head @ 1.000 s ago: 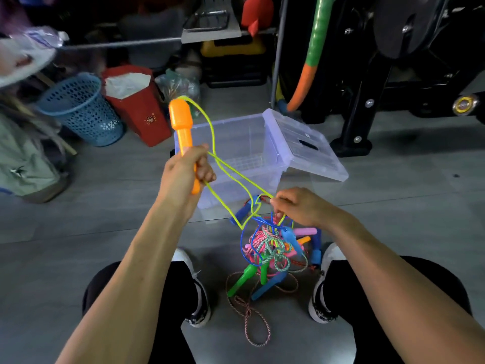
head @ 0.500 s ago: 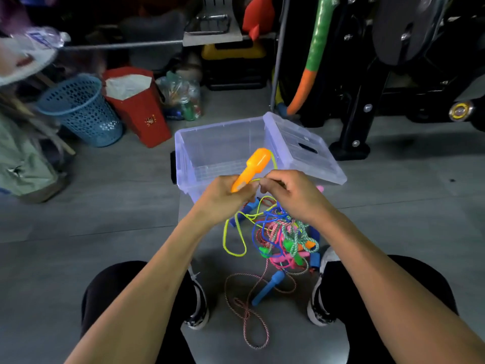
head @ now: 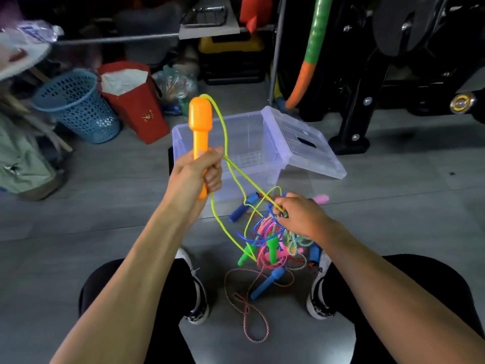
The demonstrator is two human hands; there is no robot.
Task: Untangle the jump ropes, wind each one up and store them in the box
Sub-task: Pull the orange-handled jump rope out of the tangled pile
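orange handle (head: 200,127) in left hand (head: 195,171)

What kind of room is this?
Probably a storage room or garage used as a home gym: black exercise equipment stands behind, a blue basket and red bag crowd the grey floor.

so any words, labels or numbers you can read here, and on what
None can be read.
Red bag: a small gold mark, too blurred to read.
Box lid: a small white sticker, too small to read.
Plastic bottle: a blue label, blurred.
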